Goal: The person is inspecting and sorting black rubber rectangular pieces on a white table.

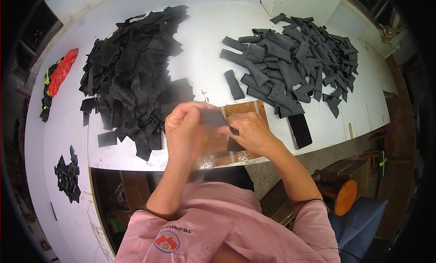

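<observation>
Held up between my hands above the near edge of the table is a small dark grey fabric piece [212, 118], partly smeared by motion. My left hand [184, 124] pinches its left side between thumb and fingers. At its right end my right hand [249, 131] is closed, with a dark bit showing between the fingers; whether that bit belongs to the same piece I cannot tell. Under the hands lies a brown cardboard sheet with tape [250, 109]. To the left spreads a heap of flat black fabric pieces [131, 76]. On the right is a pile of rolled, tube-like grey fabric pieces [290, 54].
A dark phone [300, 131] lies right of the cardboard. At far left are a red plastic bag [62, 72] and a small heap of black scraps [68, 176]. An orange-topped stool [346, 197] and cardboard boxes [347, 172] stand below the table at right.
</observation>
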The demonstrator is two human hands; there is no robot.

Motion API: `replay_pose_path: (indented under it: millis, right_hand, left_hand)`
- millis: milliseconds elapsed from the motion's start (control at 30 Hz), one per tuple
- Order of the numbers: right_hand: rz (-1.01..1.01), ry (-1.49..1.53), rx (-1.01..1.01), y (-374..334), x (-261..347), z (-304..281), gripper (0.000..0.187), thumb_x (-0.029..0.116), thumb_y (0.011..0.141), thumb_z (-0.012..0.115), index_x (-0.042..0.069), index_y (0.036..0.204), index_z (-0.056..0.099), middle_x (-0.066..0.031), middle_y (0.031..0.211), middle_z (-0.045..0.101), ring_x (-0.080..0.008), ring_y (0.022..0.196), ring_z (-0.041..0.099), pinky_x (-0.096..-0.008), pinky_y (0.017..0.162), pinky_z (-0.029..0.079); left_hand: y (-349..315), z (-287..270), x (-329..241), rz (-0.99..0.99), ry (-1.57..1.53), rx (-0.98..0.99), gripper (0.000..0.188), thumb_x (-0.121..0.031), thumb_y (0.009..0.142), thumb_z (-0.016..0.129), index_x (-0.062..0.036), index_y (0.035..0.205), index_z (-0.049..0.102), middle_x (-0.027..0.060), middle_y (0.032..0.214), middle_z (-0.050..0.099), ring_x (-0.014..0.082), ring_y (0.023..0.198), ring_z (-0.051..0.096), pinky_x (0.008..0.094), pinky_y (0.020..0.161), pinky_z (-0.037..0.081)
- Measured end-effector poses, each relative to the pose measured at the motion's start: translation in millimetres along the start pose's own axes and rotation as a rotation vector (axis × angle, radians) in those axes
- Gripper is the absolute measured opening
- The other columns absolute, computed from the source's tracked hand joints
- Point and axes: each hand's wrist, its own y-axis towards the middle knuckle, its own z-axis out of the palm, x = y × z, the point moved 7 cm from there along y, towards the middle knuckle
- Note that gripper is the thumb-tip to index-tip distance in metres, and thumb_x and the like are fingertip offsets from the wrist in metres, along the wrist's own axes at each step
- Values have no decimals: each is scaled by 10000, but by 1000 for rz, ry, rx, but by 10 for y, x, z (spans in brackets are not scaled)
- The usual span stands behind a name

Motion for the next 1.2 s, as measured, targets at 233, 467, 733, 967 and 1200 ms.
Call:
replay_pose_path:
  millis: [233, 467, 733, 967, 1200]
  right_hand:
    - [364, 535, -253, 427, -328, -1047, 406, 395, 795, 545, -7, 814, 596, -10, 620, 525, -94, 521, 456, -226, 484, 366]
    - [615, 843, -494, -285, -637, -219, 247, 281, 803, 568, 34, 817, 566, 10, 703, 503, -61, 600, 440, -192, 541, 364]
    - [810, 1374, -672, -681, -424, 516, 183, 185, 792, 610, 43, 879, 534, 3, 736, 522, -56, 629, 469, -188, 588, 407]
    - [729, 1824, -393, -766, -106, 730, 165, 153, 789, 598, 36, 893, 548, -73, 838, 586, -190, 768, 572, -342, 637, 475]
    - [692, 1725, -381, -733, -98, 715, 139, 168, 779, 612, 71, 867, 565, -43, 784, 594, -148, 657, 562, -267, 516, 413]
  left_hand:
    - [-92, -226, -125, 72, 250, -259, 162, -117, 844, 493, -3, 947, 546, 93, 848, 604, 149, 776, 570, 281, 737, 438]
    - [-532, -245, 203, -45, 778, -158, 233, -79, 792, 565, 21, 997, 517, 76, 833, 598, 116, 766, 555, 228, 710, 428]
    - [-772, -255, 527, -460, 543, -215, 92, -69, 766, 616, -10, 824, 578, 18, 691, 576, 51, 562, 495, 165, 526, 418]
    - [-785, -235, 469, -386, 451, -297, 72, -53, 759, 615, -10, 758, 558, 20, 645, 564, 52, 514, 494, 173, 454, 411]
    - [-845, -216, 428, -398, 170, -272, 143, -72, 772, 550, 23, 879, 540, 81, 726, 584, 134, 595, 568, 226, 513, 468]
